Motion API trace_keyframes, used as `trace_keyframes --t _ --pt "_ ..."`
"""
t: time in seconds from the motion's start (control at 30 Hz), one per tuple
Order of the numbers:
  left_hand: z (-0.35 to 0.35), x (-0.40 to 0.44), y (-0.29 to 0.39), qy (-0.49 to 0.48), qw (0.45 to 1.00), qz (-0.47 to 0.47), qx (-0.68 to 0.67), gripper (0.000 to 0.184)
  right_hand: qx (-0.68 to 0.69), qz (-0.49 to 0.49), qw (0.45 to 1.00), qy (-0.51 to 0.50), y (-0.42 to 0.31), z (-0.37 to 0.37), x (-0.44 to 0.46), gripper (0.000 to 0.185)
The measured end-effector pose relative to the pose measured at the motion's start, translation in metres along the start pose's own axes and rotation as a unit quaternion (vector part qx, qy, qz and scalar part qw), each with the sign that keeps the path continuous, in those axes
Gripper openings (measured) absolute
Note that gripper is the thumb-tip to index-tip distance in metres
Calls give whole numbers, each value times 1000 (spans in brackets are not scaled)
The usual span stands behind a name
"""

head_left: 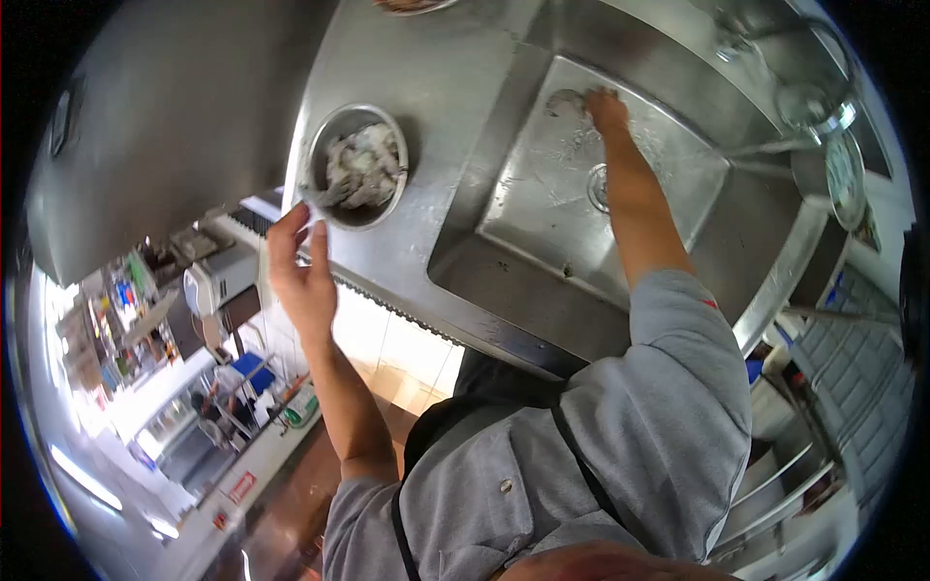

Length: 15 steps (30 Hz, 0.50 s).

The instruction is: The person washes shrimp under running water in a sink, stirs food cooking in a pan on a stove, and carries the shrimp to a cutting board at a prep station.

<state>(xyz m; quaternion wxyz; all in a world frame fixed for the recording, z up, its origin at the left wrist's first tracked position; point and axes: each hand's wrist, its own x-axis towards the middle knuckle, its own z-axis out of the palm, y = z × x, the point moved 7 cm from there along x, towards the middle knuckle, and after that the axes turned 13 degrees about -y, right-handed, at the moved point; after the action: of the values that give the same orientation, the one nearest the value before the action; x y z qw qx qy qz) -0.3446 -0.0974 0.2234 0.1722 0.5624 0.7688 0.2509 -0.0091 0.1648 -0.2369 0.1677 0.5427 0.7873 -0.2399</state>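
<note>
My left hand [303, 266] is raised at the near side of a round metal bowl [401, 179], its fingers apart and nothing held between them. Greyish, wet pieces that look like raw shrimp [363, 167] fill much of the bowl, which stands on the steel counter left of the sink. Inside the sink [523, 208], my right hand [605, 107] reaches down to the far part of the basin. Its fingers are bent against a small greyish piece [565, 103] that resembles a shrimp on the wet bottom. The fingertips are partly hidden.
A drain [598, 188] lies in the basin beside my right forearm. At the right, a faucet [835, 118] and a round strainer [845, 179] are by the sink's edge. Another dish [417, 5] is cut off at the top. A large steel panel [184, 116] rises at the left.
</note>
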Motion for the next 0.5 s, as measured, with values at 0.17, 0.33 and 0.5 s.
trace_keyframes --t 0.17,0.33,0.5 --pt "31 -8 43 -48 992 88 -74 24 15 83 996 -9 25 71 -24 39" --pt "109 -9 80 -175 958 146 -172 22 279 159 947 23 48 52 -108 42" --pt "229 -4 98 -296 908 108 -277 21 362 219 890 167 100 -1 -152 39"
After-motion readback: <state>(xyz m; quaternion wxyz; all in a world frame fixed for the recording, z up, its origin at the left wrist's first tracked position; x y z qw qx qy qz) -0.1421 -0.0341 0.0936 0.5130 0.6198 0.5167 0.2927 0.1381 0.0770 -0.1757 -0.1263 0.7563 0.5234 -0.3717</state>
